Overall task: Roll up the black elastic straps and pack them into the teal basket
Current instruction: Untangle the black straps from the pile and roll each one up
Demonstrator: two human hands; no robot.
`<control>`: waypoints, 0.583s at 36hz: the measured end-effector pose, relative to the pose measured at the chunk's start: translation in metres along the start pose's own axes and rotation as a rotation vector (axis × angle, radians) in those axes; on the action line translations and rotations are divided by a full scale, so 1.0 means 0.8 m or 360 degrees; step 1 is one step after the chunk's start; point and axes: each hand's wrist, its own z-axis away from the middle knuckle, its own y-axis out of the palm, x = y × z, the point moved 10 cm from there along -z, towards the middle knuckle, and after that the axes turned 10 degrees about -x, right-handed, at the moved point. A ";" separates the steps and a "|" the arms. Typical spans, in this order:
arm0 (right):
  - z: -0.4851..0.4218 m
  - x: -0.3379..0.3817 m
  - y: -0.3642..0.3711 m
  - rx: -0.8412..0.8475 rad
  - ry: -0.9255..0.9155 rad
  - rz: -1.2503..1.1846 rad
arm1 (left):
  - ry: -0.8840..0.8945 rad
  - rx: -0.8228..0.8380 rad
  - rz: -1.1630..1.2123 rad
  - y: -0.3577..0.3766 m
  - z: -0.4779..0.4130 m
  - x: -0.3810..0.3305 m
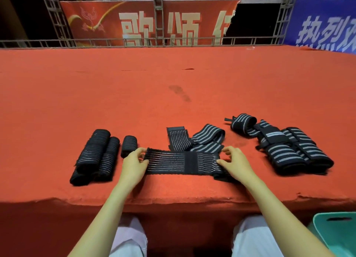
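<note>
Mostly flat black strap (183, 163), thin pale stripes

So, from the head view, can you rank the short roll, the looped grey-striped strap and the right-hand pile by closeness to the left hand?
1. Short roll, just beyond the left hand.
2. Looped grey-striped strap, centre, behind the flat strap.
3. Right-hand pile, far right.

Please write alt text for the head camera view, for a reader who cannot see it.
A person's left hand and right hand hold the ends of a black elastic strap flat on a red table. Rolled straps lie to its left, striped straps to its right; a teal basket shows at lower right.
</note>
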 end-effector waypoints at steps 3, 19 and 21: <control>0.007 -0.022 0.022 0.0311 0.0141 0.0295 | 0.0036 -0.0087 -0.0004 -0.008 0.000 0.000; -0.024 -0.004 -0.069 -0.0069 0.0051 -0.0275 | 0.0038 -0.0300 0.0306 -0.052 -0.016 0.006; -0.025 0.001 -0.102 -0.0356 -0.0099 -0.0186 | -0.0008 -0.0312 0.0483 -0.054 -0.017 0.009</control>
